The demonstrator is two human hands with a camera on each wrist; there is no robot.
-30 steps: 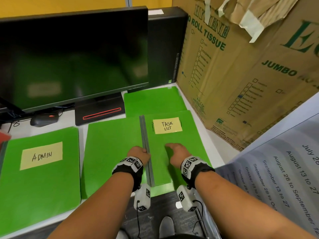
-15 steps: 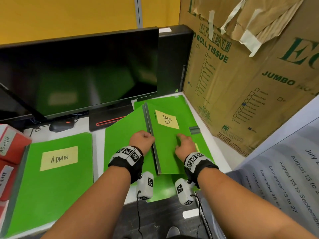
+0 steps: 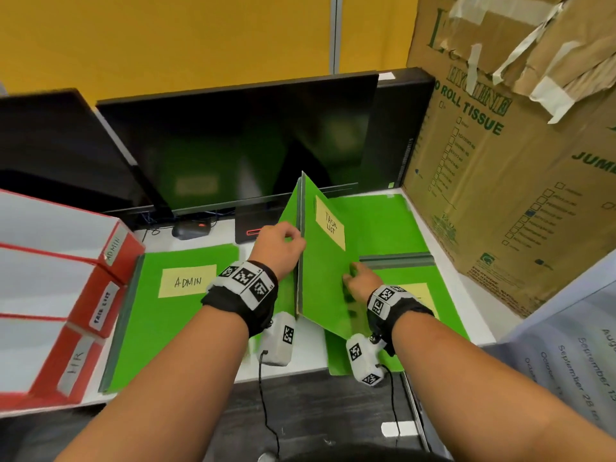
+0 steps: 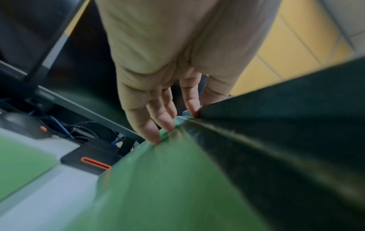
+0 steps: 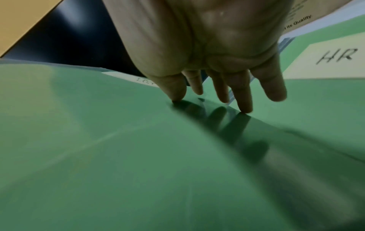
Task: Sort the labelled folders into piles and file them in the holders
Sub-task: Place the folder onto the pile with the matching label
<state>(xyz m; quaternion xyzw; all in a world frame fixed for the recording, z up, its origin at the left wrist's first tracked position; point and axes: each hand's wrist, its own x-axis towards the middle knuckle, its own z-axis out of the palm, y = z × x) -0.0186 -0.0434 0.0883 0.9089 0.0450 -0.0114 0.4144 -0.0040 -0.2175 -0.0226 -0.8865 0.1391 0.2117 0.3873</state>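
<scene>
Leftmost, three red holders [image 3: 66,288] lie stacked at the desk's edge, their spines labelled ADMIN, TASK LIST and HR. Just beside them the ADMIN folder [image 3: 173,315] lies flat on the desk [image 3: 300,358]. Behind it a mouse [image 3: 191,230] sits under the dark monitor [image 3: 240,145].

Next, the left hand [image 3: 278,250] grips the grey spine of the TASK LIST folder [image 3: 325,278], which stands tilted on its lower edge, spine up and away from the desk. In the left wrist view the fingers [image 4: 158,118] curl onto the green cover while the thumb pinches the spine from the other side.

Further right, the right hand [image 3: 361,283] rests on the folder's front cover, below its yellow label. The right wrist view shows its fingers [image 5: 242,96] slightly spread, with tips pressing the cover.

Under that hand the HR folder [image 5: 326,87] lies flat, partly covered, and another green folder [image 3: 376,218] lies behind it. At far right a cardboard box [image 3: 500,161] stands against the desk, with a printed sheet [image 3: 573,361] in the near corner.
</scene>
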